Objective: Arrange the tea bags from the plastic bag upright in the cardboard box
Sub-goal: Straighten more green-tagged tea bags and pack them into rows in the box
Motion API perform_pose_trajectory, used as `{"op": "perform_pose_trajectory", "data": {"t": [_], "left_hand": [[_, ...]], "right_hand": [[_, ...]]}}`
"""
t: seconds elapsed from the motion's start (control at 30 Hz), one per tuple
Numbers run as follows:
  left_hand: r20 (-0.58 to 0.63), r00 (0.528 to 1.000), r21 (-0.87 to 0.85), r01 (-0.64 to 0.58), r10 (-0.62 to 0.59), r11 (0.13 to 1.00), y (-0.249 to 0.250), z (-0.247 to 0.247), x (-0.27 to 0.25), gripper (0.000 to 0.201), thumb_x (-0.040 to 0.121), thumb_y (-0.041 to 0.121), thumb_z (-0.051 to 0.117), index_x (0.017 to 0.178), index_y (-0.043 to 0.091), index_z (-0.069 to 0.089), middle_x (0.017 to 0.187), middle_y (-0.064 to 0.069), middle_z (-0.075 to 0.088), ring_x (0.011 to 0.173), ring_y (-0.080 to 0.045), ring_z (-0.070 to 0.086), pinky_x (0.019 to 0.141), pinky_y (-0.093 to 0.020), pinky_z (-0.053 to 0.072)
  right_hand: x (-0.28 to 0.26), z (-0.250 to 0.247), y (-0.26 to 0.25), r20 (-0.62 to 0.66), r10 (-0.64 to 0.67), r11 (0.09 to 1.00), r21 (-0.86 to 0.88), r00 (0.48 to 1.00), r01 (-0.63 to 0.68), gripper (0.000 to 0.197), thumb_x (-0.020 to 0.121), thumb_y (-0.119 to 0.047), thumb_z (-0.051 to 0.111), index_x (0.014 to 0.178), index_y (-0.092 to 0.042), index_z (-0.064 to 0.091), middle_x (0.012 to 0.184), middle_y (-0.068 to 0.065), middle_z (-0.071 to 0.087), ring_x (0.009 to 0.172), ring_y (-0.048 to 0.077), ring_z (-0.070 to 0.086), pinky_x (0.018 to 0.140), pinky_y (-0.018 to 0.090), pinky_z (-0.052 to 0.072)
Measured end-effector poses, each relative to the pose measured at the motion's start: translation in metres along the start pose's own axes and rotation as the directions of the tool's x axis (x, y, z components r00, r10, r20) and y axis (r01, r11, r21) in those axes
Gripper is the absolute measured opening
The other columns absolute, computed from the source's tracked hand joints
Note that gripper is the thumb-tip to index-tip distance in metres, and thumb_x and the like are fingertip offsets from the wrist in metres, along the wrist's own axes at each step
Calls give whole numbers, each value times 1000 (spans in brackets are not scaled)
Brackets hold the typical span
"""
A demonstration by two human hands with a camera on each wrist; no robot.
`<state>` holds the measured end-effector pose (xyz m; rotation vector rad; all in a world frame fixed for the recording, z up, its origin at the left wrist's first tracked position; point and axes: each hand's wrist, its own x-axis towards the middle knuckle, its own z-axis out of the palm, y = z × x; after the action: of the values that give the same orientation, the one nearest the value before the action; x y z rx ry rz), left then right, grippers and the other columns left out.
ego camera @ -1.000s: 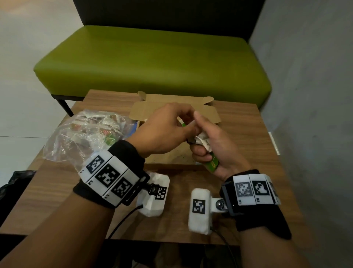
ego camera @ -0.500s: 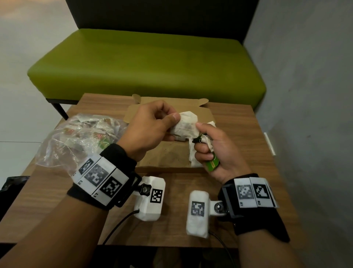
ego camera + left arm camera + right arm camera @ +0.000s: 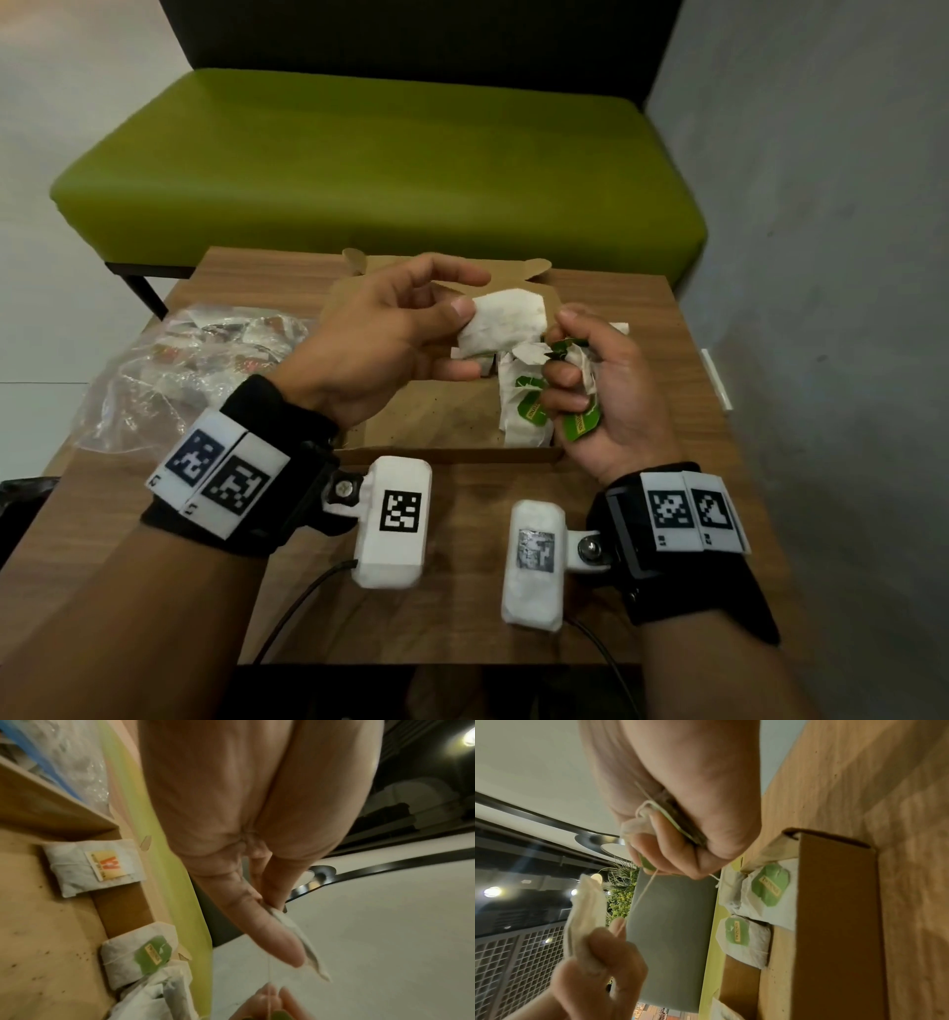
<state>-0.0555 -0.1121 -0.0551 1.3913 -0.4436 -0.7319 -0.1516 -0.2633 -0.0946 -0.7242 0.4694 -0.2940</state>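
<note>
**Worn equipment: both wrists**

Left wrist [image 3: 241,473]: black fabric band carrying two white plates printed with black square codes. A white camera housing [image 3: 393,521], lower centre of frame, bears one code, fixed by a screwed joint; black cable exits below.

Right wrist [image 3: 672,534]: matching black band, two coded plates, white housing [image 3: 534,562] with blurred code, screw joint, cable.

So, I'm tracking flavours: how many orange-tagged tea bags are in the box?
1: an orange-tagged tea bag against the cardboard box wall, near a corner. Others may be hidden.
</note>
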Motion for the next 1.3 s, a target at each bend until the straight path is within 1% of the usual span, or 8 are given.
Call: {"op": "perform_pose_trajectory", "data": {"t": [0.1,0.27,0.4,0.6,0.7,0.8,1.03,1.3], "left_hand": [[16,1000,-55,25,-24,998,4,-1,0,21,99,1,47,104,7,66,90,-4,69,76,-13,70,59,-23,58],[-87,996,-84,10,-17,996,7,-12,5,32,99,-3,34,82,12,57,76,-3,57,64,-10,54,49,-20,46],[-146,989,-83,14,-26,996,9,-23,5,31,94,-4,28,85,10,53,80,-8,63,57,-10,50,48,-21,40],[-134,987,29,98,-94,995,3,-21,6,26,99,0,31,91,9,54,77,-8,66,59,-13,61,52,-22,51],[-150,987,186,86,-58,979,-6,-21,9,26,92,-6,40,82,12,56,89,-13,63,75,-21,61,58,-28,51],[-166,985,244,76,-36,967,-11,-22,10,34,86,-13,42,80,14,60,84,-7,66,74,-17,61,55,-27,47],[-134,990,224,-9,40,974,-7,-20,10,40,84,-15,35,87,14,63,77,-1,65,69,-16,59,55,-29,45],[-214,977,131,9,20,991,-4,-25,9,38,86,-15,32,84,13,58,71,1,61,58,-8,58,51,-23,43]], "right_hand": [[1,-2,0,-32,-32,999,20,999,32,16,97,-7,50,87,-17,56,69,-3,56,38,2,43,30,12,23],[2,-5,1,4,-41,995,86,999,40,13,95,-9,52,84,-14,54,74,-1,55,41,2,44,31,12,26],[3,-2,6,23,-52,998,-28,998,52,19,84,-24,69,80,-17,52,72,-2,52,40,2,45,30,13,27],[0,5,6,-65,-175,971,-174,982,162,25,90,7,51,83,-17,55,56,-4,44,43,3,39,33,15,28],[0,5,4,-70,-200,965,-185,977,184,26,89,9,46,84,-13,58,54,-6,47,42,2,40,36,14,33],[0,2,3,-64,-214,963,-180,975,200,19,82,4,52,83,-14,58,54,-7,47,43,2,40,36,15,32],[-9,8,-7,100,-276,952,165,956,258,20,72,-1,47,83,-14,57,49,-6,40,44,6,33,37,16,28],[-5,20,12,226,-161,986,86,961,145,16,77,-3,50,88,-14,54,53,-6,45,51,7,33,51,24,17]]}}
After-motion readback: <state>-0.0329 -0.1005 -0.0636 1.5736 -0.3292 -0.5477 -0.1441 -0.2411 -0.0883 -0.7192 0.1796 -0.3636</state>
